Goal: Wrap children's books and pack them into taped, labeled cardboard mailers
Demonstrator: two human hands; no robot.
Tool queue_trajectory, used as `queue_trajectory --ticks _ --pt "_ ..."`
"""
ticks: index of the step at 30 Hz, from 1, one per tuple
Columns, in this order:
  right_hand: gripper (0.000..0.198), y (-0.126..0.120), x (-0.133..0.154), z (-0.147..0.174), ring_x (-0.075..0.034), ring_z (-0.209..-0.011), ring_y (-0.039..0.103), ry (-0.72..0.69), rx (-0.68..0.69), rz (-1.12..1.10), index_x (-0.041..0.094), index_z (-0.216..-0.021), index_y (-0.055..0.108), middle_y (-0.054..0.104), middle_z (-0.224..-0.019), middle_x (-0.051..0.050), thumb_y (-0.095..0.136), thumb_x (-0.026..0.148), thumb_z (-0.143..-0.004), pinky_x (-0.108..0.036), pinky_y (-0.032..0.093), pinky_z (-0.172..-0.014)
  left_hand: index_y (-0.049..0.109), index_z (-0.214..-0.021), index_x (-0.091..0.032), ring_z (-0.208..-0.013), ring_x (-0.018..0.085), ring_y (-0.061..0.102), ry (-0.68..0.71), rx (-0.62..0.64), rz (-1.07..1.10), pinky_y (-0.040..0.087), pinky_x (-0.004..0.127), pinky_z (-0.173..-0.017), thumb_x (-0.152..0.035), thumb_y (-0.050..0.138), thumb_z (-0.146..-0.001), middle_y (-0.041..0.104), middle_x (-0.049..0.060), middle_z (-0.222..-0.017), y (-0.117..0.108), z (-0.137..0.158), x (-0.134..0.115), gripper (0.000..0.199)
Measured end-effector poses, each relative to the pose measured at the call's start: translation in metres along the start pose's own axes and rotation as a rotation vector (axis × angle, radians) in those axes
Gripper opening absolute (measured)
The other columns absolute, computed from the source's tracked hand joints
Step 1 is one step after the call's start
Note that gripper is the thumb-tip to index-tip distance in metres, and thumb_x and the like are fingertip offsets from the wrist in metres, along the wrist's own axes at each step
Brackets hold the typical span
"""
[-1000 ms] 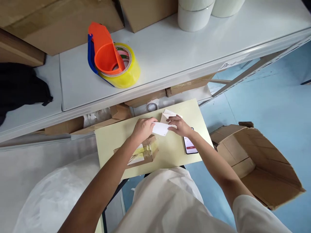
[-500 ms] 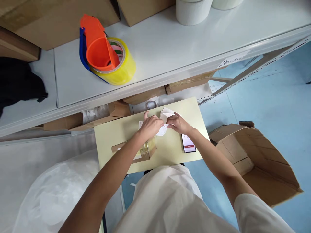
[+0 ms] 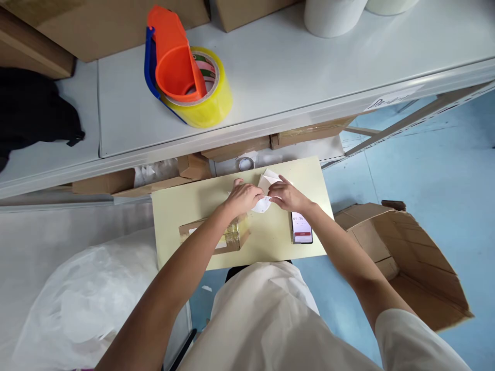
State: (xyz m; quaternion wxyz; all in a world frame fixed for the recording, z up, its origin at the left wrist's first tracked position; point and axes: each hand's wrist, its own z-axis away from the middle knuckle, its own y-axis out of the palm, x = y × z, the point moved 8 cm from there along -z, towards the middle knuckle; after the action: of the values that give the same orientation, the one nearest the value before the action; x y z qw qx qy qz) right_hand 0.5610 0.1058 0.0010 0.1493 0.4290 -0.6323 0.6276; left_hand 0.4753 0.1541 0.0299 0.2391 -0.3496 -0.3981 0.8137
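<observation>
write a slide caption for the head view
Left hand and right hand hold a small white paper slip above a pale yellow rectangular tabletop.

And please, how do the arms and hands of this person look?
The left hand and right hand wear no gloves, and no watch or bracelet shows. The right arm has a short white sleeve; on the left arm, no sleeve is in view.
</observation>
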Motion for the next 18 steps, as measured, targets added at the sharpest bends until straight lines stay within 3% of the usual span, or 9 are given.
queue_trajectory --ticks 10,18 --pt "0.019 -0.005 0.007 -0.003 -0.019 -0.082 0.064 -0.028 0.031 -0.034 0.02 -0.08 0.066 0.07 -0.085 -0.006 0.048 0.022 -0.086 -0.049 0.029 -0.106 0.068 -0.084 -0.021 -0.08 0.02 0.062 0.057 -0.006 0.049 0.026 0.039 -0.085 -0.027 0.042 -0.087 0.072 0.005 -0.082 0.008 -0.004 0.005 0.027" --pt "0.015 -0.004 -0.001 -0.003 -0.022 -0.089 0.063 0.053 0.09 -0.021 0.02 -0.09 0.067 0.071 -0.087 -0.006 0.056 0.023 -0.081 -0.054 0.027 -0.105 0.065 -0.081 -0.02 -0.075 0.018 0.061 0.139 0.017 0.008 0.024 0.039 -0.086 -0.031 0.038 -0.09 0.071 0.003 -0.079 0.009 -0.013 -0.008 0.031"
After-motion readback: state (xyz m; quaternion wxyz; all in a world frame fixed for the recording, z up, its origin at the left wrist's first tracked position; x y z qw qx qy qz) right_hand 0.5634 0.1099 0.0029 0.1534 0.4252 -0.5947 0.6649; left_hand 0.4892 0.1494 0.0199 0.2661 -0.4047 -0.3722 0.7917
